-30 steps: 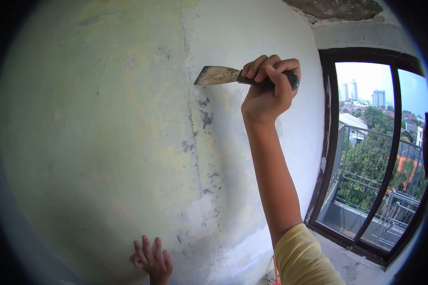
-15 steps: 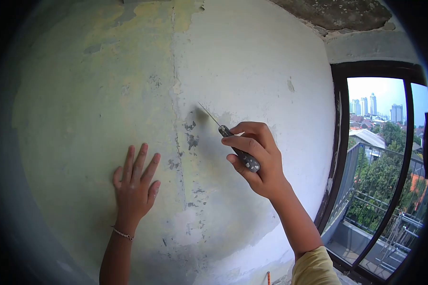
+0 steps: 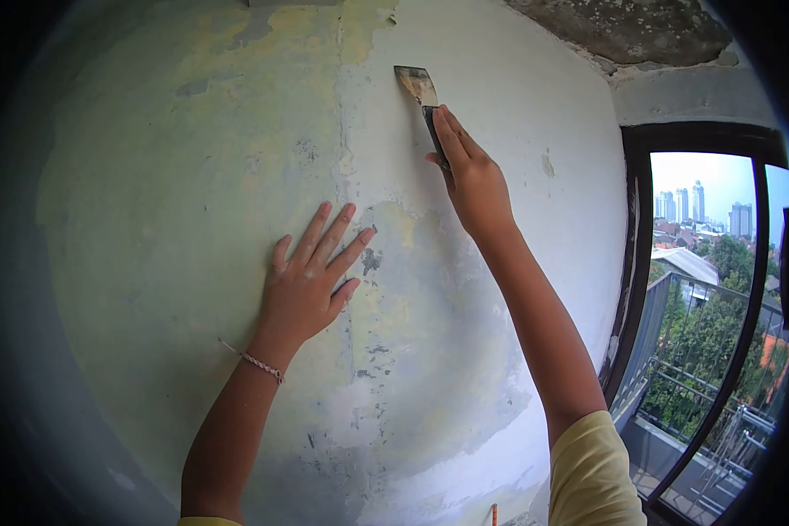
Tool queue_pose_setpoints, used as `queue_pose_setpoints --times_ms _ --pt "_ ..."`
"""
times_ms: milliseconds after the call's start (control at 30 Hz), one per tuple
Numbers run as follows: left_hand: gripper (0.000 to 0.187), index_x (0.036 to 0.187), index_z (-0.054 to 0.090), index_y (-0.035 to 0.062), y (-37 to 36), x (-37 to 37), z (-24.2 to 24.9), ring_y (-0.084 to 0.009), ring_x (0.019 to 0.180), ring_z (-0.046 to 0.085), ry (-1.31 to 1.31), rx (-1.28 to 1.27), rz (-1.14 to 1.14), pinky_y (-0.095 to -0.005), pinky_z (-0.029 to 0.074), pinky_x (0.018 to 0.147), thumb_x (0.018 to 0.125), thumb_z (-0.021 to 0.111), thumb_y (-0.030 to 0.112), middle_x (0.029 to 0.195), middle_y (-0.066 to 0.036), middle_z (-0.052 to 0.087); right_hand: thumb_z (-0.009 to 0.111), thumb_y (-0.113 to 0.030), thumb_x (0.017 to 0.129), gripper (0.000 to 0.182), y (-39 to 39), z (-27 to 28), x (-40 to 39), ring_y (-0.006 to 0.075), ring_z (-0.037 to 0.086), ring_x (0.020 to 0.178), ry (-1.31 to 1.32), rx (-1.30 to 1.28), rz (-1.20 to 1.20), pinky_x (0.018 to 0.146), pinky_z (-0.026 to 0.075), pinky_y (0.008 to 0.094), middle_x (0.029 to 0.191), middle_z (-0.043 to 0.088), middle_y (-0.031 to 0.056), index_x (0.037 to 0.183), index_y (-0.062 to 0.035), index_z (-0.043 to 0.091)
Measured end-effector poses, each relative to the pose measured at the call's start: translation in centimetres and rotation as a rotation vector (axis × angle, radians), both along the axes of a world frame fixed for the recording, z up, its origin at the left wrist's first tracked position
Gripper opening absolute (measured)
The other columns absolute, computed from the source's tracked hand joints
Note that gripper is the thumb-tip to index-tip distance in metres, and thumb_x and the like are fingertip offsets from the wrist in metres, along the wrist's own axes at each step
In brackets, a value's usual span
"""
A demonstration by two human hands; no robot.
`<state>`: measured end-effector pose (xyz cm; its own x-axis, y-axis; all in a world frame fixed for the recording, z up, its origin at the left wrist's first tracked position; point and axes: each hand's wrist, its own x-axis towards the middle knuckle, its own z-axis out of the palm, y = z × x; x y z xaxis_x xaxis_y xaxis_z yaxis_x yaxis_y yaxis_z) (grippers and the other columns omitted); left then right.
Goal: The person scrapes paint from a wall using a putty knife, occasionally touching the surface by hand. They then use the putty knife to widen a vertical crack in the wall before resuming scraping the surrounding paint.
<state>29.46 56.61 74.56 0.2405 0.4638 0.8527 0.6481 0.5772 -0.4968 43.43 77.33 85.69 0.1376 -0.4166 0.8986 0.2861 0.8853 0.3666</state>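
Note:
In my right hand (image 3: 478, 180) is a paint scraper (image 3: 419, 86) with a black handle and a wide, stained blade. Its blade points up and left, close to the pale upper part of the wall (image 3: 482, 114); whether the edge touches is hard to tell. My left hand (image 3: 311, 272) lies flat with spread fingers on the greenish, worn side of the wall. A vertical crack (image 3: 342, 131) runs just above its fingertips. Dark chipped patches (image 3: 373, 260) show right beside the left fingers.
A dark-framed glass door (image 3: 636, 263) stands at the right, with a balcony railing (image 3: 710, 302) beyond it. Broken, stained ceiling (image 3: 627, 31) shows at the upper right. A thin orange stick (image 3: 494, 514) pokes up at the bottom.
My right hand has raised the scraper up the wall, and the blade now shows its broad face. My left hand has slid up and right along the wall.

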Motion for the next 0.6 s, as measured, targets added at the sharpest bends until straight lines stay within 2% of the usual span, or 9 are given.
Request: queue_pose_setpoints --times_ms 133,233,333,467,567,600 --pt "0.071 0.152 0.036 0.0336 -0.1 -0.3 -0.1 -0.0211 0.149 0.025 0.015 -0.010 -0.003 -0.0519 0.034 0.101 0.088 0.066 0.037 0.164 0.001 0.024 0.067 -0.013 0.089 0.042 -1.4 4.9 -1.5 0.0348 0.069 0.094 0.026 0.008 0.008 0.075 0.060 0.0398 0.134 0.060 0.0138 0.128 -0.0047 0.056" --pt "0.071 0.152 0.035 0.0327 -0.3 -0.7 -0.2 -0.0209 0.149 0.025 0.031 -0.022 -0.018 -0.0509 0.033 0.102 0.088 0.065 0.037 0.164 0.001 0.024 0.067 -0.017 0.090 0.035 -1.8 8.1 -2.1 0.0378 0.069 0.090 0.074 0.110 0.051 0.074 0.059 0.0432 0.129 0.062 0.0155 0.120 -0.0009 0.057" --pt "0.070 0.152 0.036 0.0312 -0.5 -1.2 -0.1 -0.0209 0.149 0.024 0.052 -0.042 -0.042 -0.0495 0.031 0.103 0.089 0.064 0.038 0.164 0.000 0.024 0.066 -0.016 0.091 0.033 -3.0 8.7 -2.6 0.0385 0.068 0.089 0.072 0.038 -0.069 0.075 0.059 0.0436 0.130 0.062 0.0154 0.119 -0.0013 0.056" --pt "0.066 0.151 0.040 0.0287 -0.6 -1.6 0.1 -0.0210 0.150 0.023 0.087 -0.069 -0.055 -0.0474 0.029 0.104 0.090 0.063 0.039 0.164 -0.001 0.025 0.064 -0.015 0.092 0.031 -3.3 9.4 -3.3 0.0382 0.069 0.088 0.056 0.012 -0.087 0.075 0.058 0.0440 0.131 0.061 0.0154 0.118 -0.0012 0.055" --pt "0.064 0.149 0.042 0.0274 -0.4 -2.1 0.3 -0.0211 0.150 0.023 0.104 -0.088 -0.094 -0.0465 0.029 0.104 0.090 0.062 0.040 0.163 -0.002 0.025 0.063 -0.014 0.092 0.029 -3.3 9.3 -3.3 0.0384 0.069 0.086 0.047 -0.019 -0.172 0.075 0.058 0.0444 0.128 0.063 0.0146 0.116 -0.0012 0.054" --pt "0.064 0.149 0.042 0.0274 -0.3 -2.2 0.4 -0.0211 0.150 0.023 0.108 -0.090 -0.102 -0.0465 0.029 0.104 0.090 0.062 0.040 0.163 -0.002 0.025 0.061 -0.012 0.092 0.027 -3.4 9.4 -3.0 0.0385 0.069 0.085 0.018 -0.045 -0.209 0.074 0.058 0.0444 0.121 0.065 0.0161 0.115 0.0001 0.053"
